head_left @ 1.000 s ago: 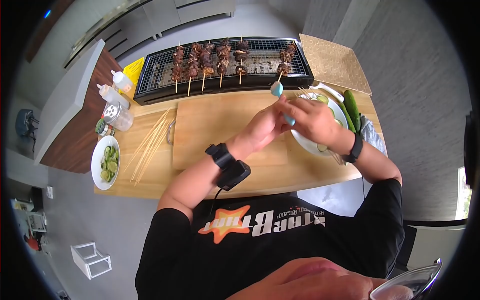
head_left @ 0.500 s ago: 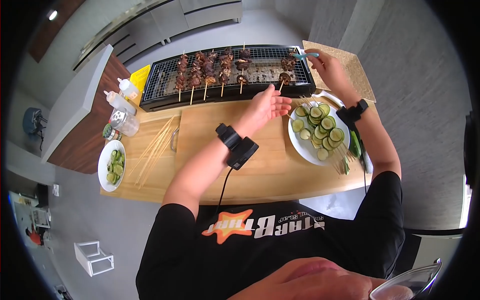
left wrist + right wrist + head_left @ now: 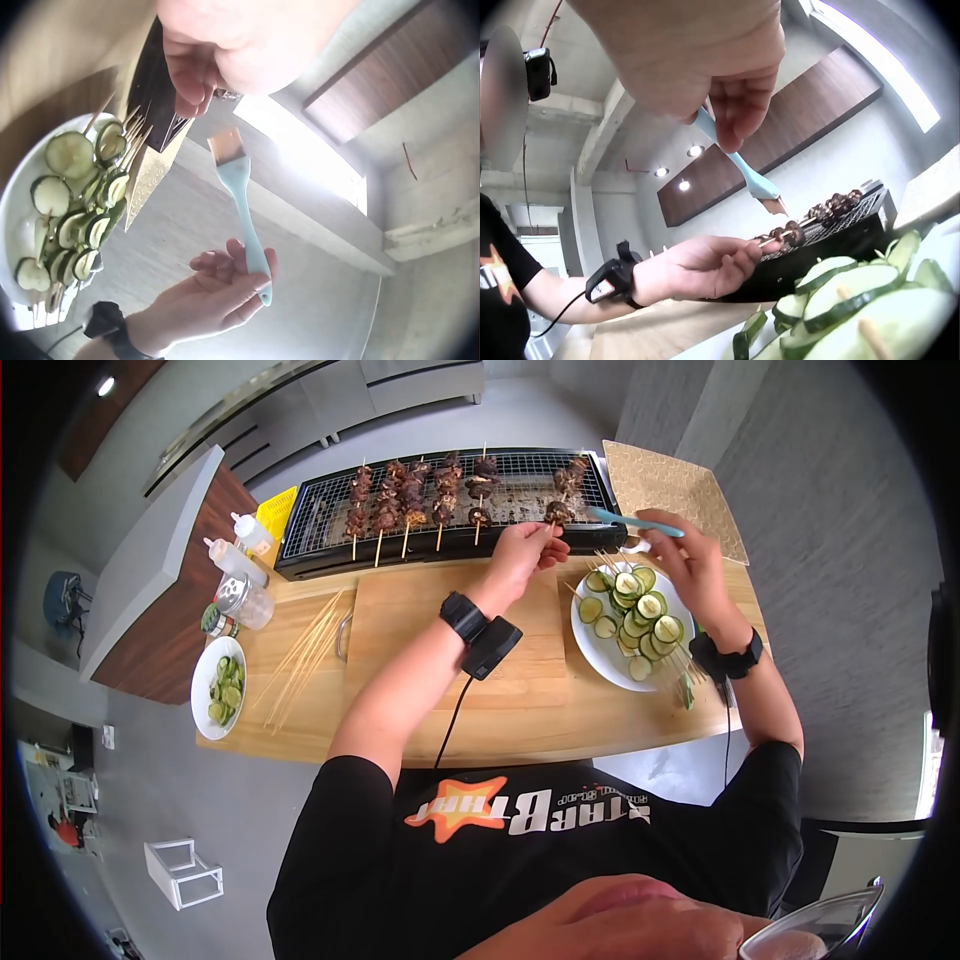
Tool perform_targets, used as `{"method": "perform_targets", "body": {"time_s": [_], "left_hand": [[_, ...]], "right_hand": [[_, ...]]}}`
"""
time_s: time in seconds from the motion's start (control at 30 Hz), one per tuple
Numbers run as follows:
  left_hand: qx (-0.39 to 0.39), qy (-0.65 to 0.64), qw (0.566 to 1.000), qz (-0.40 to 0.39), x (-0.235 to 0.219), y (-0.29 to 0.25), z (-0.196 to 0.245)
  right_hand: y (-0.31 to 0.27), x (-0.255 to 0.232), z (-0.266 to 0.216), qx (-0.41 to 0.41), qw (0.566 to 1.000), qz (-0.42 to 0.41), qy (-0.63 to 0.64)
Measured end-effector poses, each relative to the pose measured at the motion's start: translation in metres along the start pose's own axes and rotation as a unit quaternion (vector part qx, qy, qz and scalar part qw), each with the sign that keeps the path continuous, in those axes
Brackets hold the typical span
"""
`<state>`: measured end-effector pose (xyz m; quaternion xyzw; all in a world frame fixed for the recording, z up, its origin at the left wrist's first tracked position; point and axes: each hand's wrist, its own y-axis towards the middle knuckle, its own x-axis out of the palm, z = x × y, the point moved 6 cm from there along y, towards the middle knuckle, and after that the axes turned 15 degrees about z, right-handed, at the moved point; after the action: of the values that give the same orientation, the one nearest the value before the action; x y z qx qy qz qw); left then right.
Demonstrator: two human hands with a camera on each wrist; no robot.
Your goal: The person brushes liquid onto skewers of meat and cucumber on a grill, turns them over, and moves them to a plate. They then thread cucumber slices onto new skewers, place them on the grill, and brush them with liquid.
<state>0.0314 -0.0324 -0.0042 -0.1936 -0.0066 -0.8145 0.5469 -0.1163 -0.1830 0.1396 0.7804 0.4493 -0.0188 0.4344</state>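
Observation:
In the head view my left hand is at the grill's front edge, thumb and fingers pinching the stick end of the rightmost meat skewer. The right wrist view shows this pinch on the stick, below the browned meat chunks. My right hand holds a light-blue basting brush by its handle. Its bristles point toward the skewer, close above the meat in the right wrist view. Several other meat skewers lie on the black grill.
A white plate of cucumber-slice skewers stands beneath my right forearm. A wooden board lies in front of the grill. Further left are loose bamboo sticks, a bowl of cucumber slices, squeeze bottles and a shaker jar.
Both hands were together around the brush above the board. They parted; my right hand carried the brush to the grill's right end, then drew back. The left hand took hold of the rightmost skewer's stick.

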Motion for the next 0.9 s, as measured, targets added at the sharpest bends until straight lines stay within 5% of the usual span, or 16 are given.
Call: {"method": "perform_targets", "body": {"time_s": [0.13, 0.7, 0.9], "left_hand": [[0.129, 0.054, 0.989, 0.036, -0.01, -0.006, 0.028], [0.066, 0.03, 0.996, 0.041, -0.026, -0.003, 0.003], [0.061, 0.009, 0.998, 0.027, -0.028, -0.002, 0.001]], "right_hand": [[0.006, -0.019, 0.01, 0.034, 0.998, 0.045, -0.003], [0.083, 0.067, 0.075, 0.012, 0.998, 0.001, -0.058], [0.04, 0.065, 0.02, -0.016, 0.994, -0.074, -0.076]]}}
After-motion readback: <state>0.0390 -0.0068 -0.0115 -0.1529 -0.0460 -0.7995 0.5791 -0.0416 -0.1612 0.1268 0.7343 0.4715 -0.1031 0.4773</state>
